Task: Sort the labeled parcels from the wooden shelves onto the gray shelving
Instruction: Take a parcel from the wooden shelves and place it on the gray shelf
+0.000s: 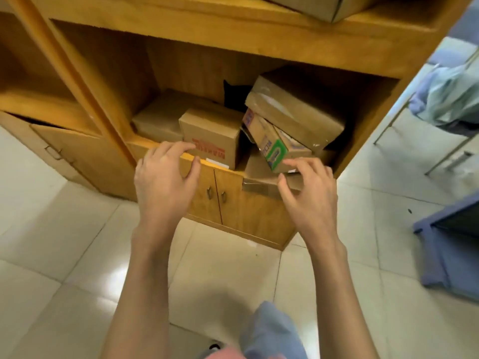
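Parcels (211,136) crowd the wooden shelf (145,147); both hands (166,177) (308,193) spread, empty, just before them.

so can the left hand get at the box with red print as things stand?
Probably yes. The left hand is open at the shelf edge, fingertips right by the box with red print, which stands at the front with nothing before it.

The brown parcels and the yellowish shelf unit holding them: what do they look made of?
The brown parcels, like the red-printed box, look like matte corrugated cardboard: folded edges, dull surface. The large tilted box carries glossy clear tape that catches light. The yellowish shelf unit looks like wood or wood-grain laminate with a smooth satin finish; which one, the picture cannot settle.
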Tool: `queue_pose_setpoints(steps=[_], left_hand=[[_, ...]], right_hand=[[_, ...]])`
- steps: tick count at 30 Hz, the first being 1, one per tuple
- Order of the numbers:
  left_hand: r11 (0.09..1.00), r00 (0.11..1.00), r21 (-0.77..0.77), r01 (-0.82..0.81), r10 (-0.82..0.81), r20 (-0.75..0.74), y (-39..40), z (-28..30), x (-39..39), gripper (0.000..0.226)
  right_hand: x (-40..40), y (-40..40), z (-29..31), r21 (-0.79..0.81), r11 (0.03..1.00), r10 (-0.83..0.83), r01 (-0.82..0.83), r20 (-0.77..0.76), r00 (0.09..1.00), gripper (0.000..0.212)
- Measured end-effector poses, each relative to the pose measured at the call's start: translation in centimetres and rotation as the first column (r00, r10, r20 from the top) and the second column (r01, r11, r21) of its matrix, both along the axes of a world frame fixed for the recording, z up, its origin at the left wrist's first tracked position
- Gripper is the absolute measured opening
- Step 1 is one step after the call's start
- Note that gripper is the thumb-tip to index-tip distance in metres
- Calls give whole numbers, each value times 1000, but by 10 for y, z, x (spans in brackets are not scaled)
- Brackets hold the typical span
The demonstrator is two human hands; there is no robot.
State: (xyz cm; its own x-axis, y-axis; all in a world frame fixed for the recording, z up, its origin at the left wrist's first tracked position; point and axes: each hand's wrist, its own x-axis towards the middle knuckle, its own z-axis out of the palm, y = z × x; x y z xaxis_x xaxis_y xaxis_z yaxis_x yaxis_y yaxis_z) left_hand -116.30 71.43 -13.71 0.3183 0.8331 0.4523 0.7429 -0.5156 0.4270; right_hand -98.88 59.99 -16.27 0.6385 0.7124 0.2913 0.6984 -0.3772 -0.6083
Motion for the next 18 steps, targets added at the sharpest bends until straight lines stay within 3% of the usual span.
queue_pose_setpoints(steps=[8,18], left_hand=[[968,968,-52,246,-248,-37,15,-2,66,29],[969,969,-55,240,-243,-54,42,-3,106,28]], right_hand=[[31,-37,-3,18,953,-304,303,14,953,28],[66,-13,-18,25,955,-291,294,-81,953,30]])
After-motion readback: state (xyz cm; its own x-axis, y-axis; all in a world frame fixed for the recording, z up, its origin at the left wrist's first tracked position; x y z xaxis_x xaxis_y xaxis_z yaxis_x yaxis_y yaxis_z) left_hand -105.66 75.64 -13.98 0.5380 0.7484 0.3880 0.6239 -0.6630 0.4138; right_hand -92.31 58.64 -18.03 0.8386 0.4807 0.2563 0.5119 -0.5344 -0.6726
